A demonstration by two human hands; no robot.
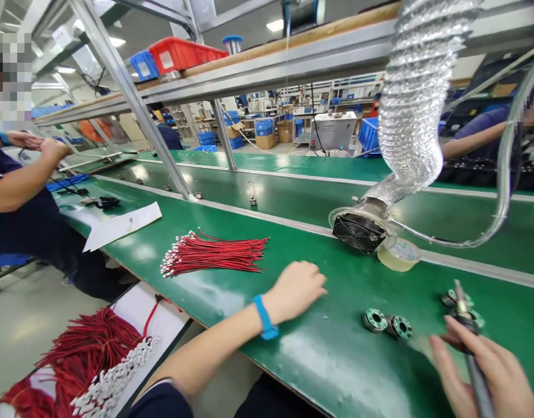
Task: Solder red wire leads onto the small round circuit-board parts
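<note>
Loosely curled, left hand (295, 290) rests on table (336, 360); right hand (484, 371) grips soldering iron (467, 325).

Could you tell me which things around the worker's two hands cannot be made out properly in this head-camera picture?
- Right hand: cut off by the bottom and right edges; its grip on the soldering iron is only partly seen.
- Iron tip: blurred against the small coil parts; contact cannot be told.
- Left hand: fingertips curled under, so what they touch on the green bench is hidden.
- Red wire bundle: the white end connectors are too small to read.
</note>
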